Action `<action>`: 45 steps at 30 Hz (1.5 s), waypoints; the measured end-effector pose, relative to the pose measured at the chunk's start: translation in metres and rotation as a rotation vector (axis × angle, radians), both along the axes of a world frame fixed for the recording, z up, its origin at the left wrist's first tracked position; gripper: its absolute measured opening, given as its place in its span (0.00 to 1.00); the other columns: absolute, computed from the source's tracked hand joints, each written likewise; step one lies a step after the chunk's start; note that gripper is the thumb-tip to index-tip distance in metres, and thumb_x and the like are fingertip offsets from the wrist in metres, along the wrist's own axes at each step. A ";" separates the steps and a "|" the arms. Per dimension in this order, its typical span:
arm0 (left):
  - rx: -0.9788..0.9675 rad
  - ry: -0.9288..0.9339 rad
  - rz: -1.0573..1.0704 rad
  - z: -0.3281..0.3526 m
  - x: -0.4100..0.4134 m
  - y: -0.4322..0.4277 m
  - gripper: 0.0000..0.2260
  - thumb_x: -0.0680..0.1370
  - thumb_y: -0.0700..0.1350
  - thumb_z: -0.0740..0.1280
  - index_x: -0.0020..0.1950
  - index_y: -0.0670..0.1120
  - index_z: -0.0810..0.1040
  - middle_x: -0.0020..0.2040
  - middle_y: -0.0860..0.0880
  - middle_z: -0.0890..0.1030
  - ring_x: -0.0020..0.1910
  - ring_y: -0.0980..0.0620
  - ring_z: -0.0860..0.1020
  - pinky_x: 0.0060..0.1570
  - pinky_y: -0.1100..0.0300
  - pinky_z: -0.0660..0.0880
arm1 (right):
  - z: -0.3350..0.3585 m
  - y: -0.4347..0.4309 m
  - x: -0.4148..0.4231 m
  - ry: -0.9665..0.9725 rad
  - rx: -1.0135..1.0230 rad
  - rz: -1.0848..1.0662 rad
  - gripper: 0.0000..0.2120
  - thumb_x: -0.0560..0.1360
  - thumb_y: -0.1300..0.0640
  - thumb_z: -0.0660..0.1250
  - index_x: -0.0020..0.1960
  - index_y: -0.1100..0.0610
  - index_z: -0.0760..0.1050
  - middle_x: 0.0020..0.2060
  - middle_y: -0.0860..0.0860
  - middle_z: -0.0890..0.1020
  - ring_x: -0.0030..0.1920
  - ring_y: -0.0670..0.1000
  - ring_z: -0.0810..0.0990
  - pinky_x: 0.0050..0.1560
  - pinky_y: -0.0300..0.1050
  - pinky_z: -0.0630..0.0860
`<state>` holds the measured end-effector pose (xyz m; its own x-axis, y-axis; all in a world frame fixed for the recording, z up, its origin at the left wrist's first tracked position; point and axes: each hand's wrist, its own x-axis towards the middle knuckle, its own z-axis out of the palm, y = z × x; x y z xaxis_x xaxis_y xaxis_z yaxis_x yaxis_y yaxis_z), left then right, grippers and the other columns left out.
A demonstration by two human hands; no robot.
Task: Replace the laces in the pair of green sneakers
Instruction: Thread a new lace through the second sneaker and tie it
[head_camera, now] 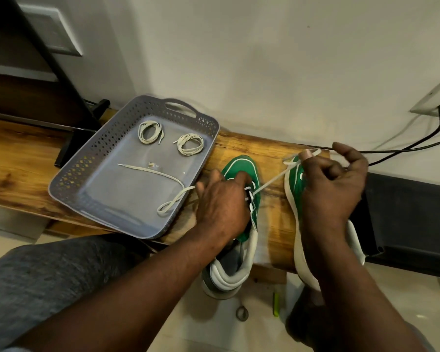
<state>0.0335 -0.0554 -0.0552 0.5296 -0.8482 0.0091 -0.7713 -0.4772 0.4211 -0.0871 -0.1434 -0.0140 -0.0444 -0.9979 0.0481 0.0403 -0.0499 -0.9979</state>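
left fingers (240, 177) grip shoe (241, 163) to steady it | right fingers (306, 154) pinch lace (272, 180), drawn taut toward 2 o'clock

Green sneakers (241, 171), cream laces (150, 132), grey lattice-patterned tray (92, 158), wood-grain bench (272, 158).

Counter (241, 146): wood-grain surface, orange-brown, smooth with a mild gloss; tray (87, 158): grey plastic, matt smooth floor, walls pierced in a diamond pattern. Coiled laces (187, 149) and the taut lace (272, 180): flat off-white woven cloth, matt. Sneaker beside the tray (241, 165): green upper smooth with low sheen, white trim, grey cloth lining at the padded collar; second sneaker (296, 184): off-white sole edge, matt, rubber-like; trouser leg (48, 270): grey heathered knit cloth; wall (264, 59): matt paint.
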 end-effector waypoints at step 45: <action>0.042 0.479 0.121 0.041 0.043 -0.001 0.09 0.77 0.40 0.72 0.46 0.56 0.83 0.45 0.52 0.86 0.46 0.50 0.84 0.52 0.51 0.82 | -0.031 0.018 0.013 0.097 0.194 0.195 0.17 0.77 0.61 0.76 0.63 0.52 0.76 0.42 0.54 0.88 0.41 0.53 0.89 0.39 0.48 0.83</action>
